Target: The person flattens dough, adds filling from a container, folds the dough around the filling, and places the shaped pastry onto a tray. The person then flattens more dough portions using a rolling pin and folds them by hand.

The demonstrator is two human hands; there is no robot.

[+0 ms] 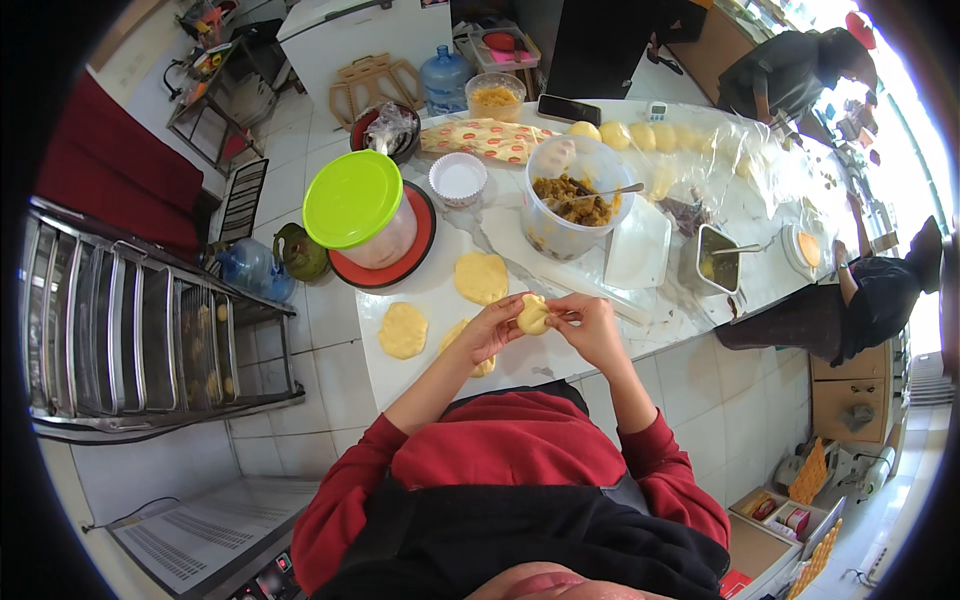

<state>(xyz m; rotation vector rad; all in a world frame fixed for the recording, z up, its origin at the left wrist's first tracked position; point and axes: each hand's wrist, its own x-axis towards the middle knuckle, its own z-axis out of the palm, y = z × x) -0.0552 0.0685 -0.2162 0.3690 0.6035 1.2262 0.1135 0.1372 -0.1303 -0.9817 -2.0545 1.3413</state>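
A small pale-yellow dough ball (533, 316), gathered into folds at its top, is held above the near table edge. My left hand (494, 326) cups it from one side with closed fingers. From the other side, my right hand (590, 326) pinches the dough between thumb and fingers. Flattened dough rounds lie on the white tabletop (385, 372): one round (481, 277) just beyond my left hand, another round (403, 330) farther left, and a third (484, 368) partly hidden under my left hand and forearm.
Beyond my hands stands a clear tub (540, 225) of orange-brown filling with a spoon (610, 191). A green-lidded container (352, 200) sits on a red turntable (425, 235). Paper cups (458, 178) stand nearby. Dough balls (640, 136) line the back. Two people work at right.
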